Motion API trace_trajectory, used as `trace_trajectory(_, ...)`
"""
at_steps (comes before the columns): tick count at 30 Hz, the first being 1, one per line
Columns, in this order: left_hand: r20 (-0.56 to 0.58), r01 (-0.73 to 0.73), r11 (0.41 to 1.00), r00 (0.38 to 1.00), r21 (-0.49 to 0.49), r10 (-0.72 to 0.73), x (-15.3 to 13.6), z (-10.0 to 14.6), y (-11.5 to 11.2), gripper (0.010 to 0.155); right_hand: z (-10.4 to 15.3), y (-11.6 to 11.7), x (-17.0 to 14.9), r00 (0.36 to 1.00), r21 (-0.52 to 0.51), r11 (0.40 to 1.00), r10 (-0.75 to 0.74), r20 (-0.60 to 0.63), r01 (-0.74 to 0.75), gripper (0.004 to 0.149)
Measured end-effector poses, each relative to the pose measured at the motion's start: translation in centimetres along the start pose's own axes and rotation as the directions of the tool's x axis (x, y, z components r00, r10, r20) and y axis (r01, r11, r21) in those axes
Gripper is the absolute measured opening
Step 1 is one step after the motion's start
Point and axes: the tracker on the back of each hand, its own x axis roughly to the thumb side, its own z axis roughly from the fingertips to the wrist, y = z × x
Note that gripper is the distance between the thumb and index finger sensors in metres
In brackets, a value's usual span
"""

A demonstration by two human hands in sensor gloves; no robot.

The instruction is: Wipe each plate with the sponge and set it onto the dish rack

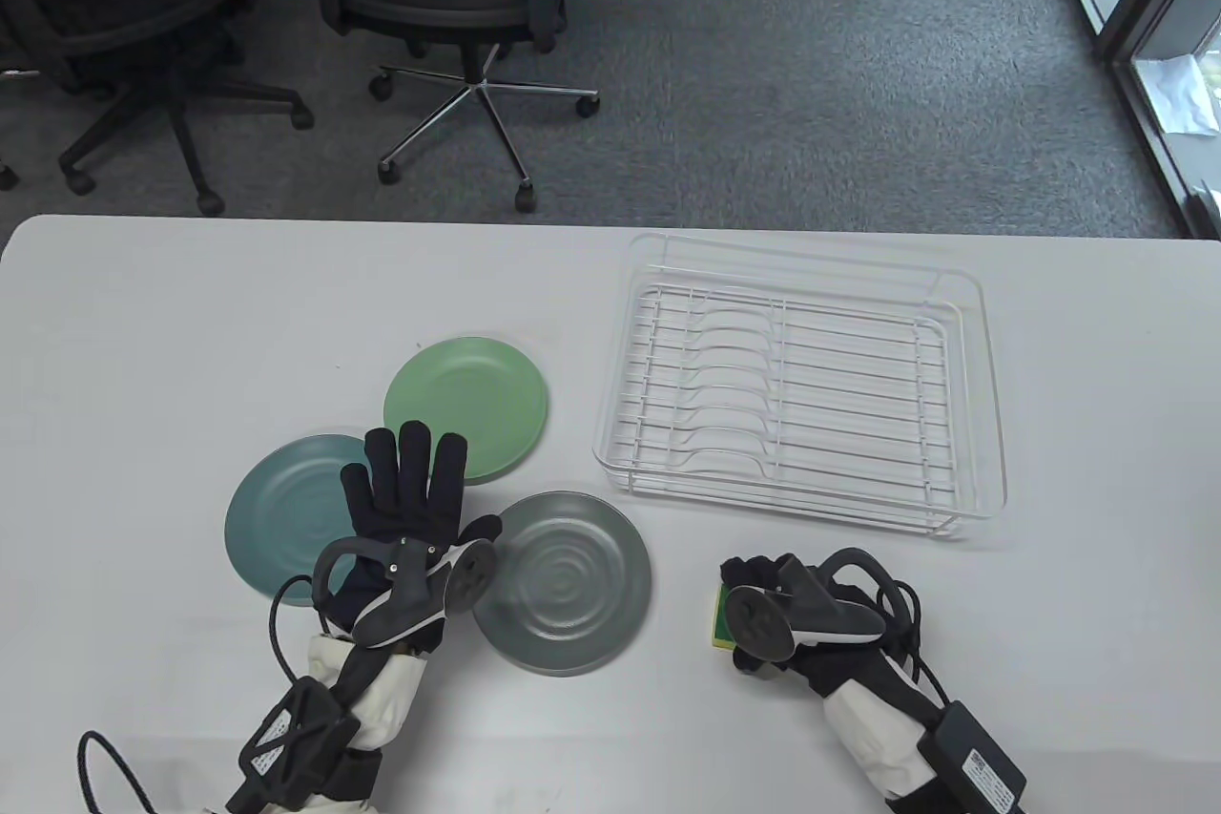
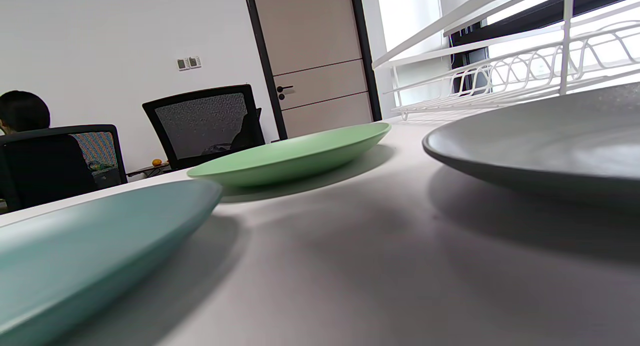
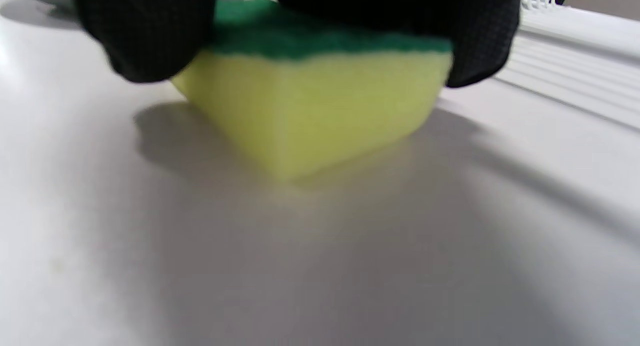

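Three plates lie on the white table: a light green plate (image 1: 467,404) (image 2: 295,153) at the back, a teal plate (image 1: 281,513) (image 2: 95,251) at the left and a grey plate (image 1: 568,580) (image 2: 545,135) at the right. My left hand (image 1: 410,490) hovers over the gap between them with its fingers straight and spread, holding nothing. A yellow sponge (image 1: 720,618) (image 3: 310,110) with a green scrub top sits on the table right of the grey plate. My right hand (image 1: 763,590) grips it from above, thumb and fingers (image 3: 145,30) curled round its sides.
A white wire dish rack (image 1: 801,385) (image 2: 500,60) stands empty at the right back of the table. Office chairs (image 1: 458,3) stand on the carpet beyond the far edge. A seated person (image 2: 25,115) shows in the left wrist view.
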Motion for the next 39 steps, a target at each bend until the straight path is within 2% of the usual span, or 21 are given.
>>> trace_trajectory(4, 0.004, 0.0, 1.0, 1.0, -0.001, 0.0, 0.1, 0.0, 0.0, 0.092, 0.0, -0.3, 0.3, 0.999, -0.074, 0.996, 0.046, -0.004, -0.046, 0.085)
trace_trajectory(9, 0.016, -0.013, 0.999, 1.0, 0.031, 0.012, 0.5, -0.1, 0.4, 0.088, 1.1, -1.6, -0.4, 0.999, -0.248, 0.968, -0.039, -0.011, 0.035, 0.084)
trace_trajectory(13, 0.02, -0.008, 0.998, 1.0, 0.063, 0.007, 1.1, -0.2, 0.6, 0.084, 2.5, -2.8, -1.0, 0.993, -0.403, 0.908, -0.121, 0.002, 0.112, 0.083)
trace_trajectory(16, 0.027, -0.014, 0.998, 1.0, 0.061, 0.012, 1.4, -0.2, 0.6, 0.081, 3.3, -3.5, -1.3, 0.987, -0.479, 0.865, -0.162, 0.013, 0.149, 0.082)
trace_trajectory(21, 0.031, -0.017, 1.0, 0.999, -0.008, 0.018, 1.7, -0.6, 0.1, 0.08, 4.4, -4.3, -1.7, 0.975, -0.579, 0.79, -0.219, 0.041, 0.201, 0.082)
trace_trajectory(24, 0.032, 0.009, 0.999, 0.999, -0.051, -0.008, 1.8, -0.8, -0.4, 0.082, 4.6, -4.4, -1.7, 0.969, -0.603, 0.766, -0.239, 0.056, 0.224, 0.082)
trace_trajectory(36, 0.024, -0.035, 0.965, 0.999, -0.26, 0.042, 2.1, -1.7, -2.5, 0.078, 4.4, -4.2, -1.5, 0.97, -0.596, 0.77, -0.233, 0.066, 0.226, 0.082)
trace_trajectory(39, 0.025, -0.018, 0.967, 0.999, -0.253, 0.026, 2.3, -1.8, -2.6, 0.078, 4.4, -4.2, -1.5, 0.97, -0.597, 0.77, -0.233, 0.066, 0.226, 0.082)
